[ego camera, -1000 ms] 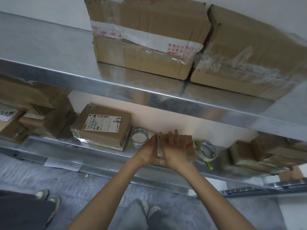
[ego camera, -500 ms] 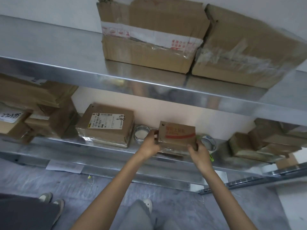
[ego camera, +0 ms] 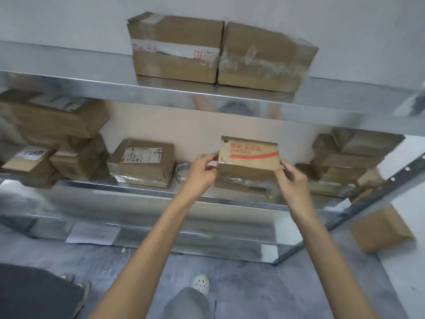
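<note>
A small cardboard box (ego camera: 249, 158) with red print and a red stripe is held just above the lower metal shelf (ego camera: 142, 188), its printed face up and toward me. My left hand (ego camera: 202, 170) pinches its left edge with thumb and fingers. My right hand (ego camera: 291, 177) grips its right front corner. Under the box, something taped lies on the shelf, mostly hidden.
A labelled parcel (ego camera: 142, 162) and a tape roll (ego camera: 182, 171) sit left of the box. Stacked parcels (ego camera: 46, 139) fill the shelf's left end, more boxes (ego camera: 347, 157) the right. Two large cartons (ego camera: 220, 54) stand on the upper shelf. A box (ego camera: 381, 229) sits lower right.
The small box went from standing on edge between both hands to lying flat with its printed face up, and it rose slightly. My hands moved apart to its two sides.
</note>
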`<act>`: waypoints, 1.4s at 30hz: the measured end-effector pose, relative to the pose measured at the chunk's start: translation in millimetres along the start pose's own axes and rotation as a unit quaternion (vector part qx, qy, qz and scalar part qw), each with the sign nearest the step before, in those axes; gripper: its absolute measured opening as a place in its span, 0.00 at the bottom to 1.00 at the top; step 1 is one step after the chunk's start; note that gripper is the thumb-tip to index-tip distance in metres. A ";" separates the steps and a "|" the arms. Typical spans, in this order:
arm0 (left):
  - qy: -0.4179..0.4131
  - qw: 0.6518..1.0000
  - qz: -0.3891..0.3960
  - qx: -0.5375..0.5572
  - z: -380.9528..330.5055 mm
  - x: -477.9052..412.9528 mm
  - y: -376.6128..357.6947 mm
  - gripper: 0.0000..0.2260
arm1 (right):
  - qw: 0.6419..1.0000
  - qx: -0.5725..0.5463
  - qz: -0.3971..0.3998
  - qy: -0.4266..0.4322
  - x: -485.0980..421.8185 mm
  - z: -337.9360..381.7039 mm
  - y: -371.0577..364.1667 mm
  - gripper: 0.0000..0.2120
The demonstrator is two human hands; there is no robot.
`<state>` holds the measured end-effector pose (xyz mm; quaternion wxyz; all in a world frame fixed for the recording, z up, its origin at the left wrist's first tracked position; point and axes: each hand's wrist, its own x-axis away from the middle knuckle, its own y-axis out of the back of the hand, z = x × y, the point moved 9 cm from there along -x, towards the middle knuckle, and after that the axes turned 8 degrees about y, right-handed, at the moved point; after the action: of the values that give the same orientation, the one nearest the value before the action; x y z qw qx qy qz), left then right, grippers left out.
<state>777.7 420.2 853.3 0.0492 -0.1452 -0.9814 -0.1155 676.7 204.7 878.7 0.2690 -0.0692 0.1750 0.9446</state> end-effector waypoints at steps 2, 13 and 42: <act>-0.022 1.000 0.007 0.003 -20.9 20.3 -13.1 0.26 | 1.000 0.009 -0.009 0.029 12.4 21.0 26.8 0.17; -0.189 0.981 0.041 0.029 -169.3 108.6 -66.0 0.19 | 0.980 0.037 -0.160 0.117 41.0 123.6 166.4 0.19; -0.220 0.969 0.023 -0.113 -237.4 -1.9 -155.4 0.25 | 0.976 0.043 -0.169 0.127 -174.4 116.7 155.1 0.28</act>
<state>748.4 217.8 1049.9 -0.1824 -0.1941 -0.9449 -0.1901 737.3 40.1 1071.9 0.4032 -0.2054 0.2343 0.8605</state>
